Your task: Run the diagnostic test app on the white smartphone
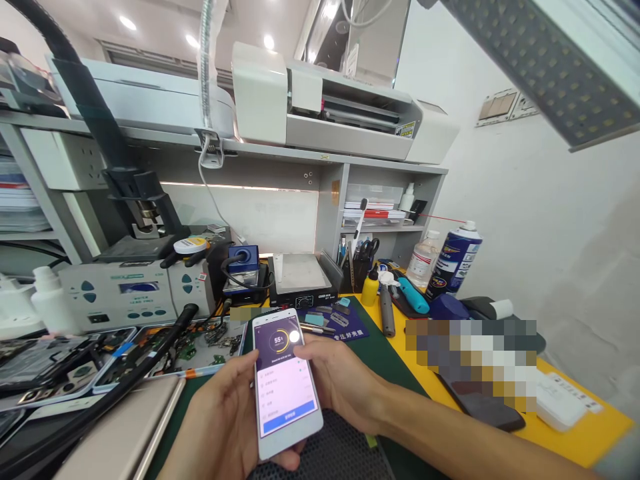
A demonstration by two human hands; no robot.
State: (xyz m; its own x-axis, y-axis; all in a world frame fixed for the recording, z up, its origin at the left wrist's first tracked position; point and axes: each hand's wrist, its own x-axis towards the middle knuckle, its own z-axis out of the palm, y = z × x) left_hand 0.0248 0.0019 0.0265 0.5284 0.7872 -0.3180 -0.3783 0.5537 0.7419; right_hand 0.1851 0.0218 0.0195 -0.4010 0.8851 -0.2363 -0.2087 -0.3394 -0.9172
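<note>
A white smartphone [286, 383] is held upright between both hands, its lit screen facing me. The screen shows a purple top with a yellow ring reading 55, a list below it and a blue button at the bottom. My left hand [220, 413] wraps the phone's left edge and back, thumb along the side, with fingertips showing under the lower edge. My right hand [340, 373] grips the right edge, its thumb at the upper part of the screen. Beneath the phone lies a dark perforated mat [345, 447] on a green work mat [400, 400].
At left stand a grey soldering station [135, 297], trays of phone parts [200, 340] and a gold tablet-like device [120, 427]. Behind are a flat heating plate [303, 273] and a pen holder [356, 267]. Right: a spray can [455, 260], a yellow bottle [370, 288] and a dark phone [485, 400].
</note>
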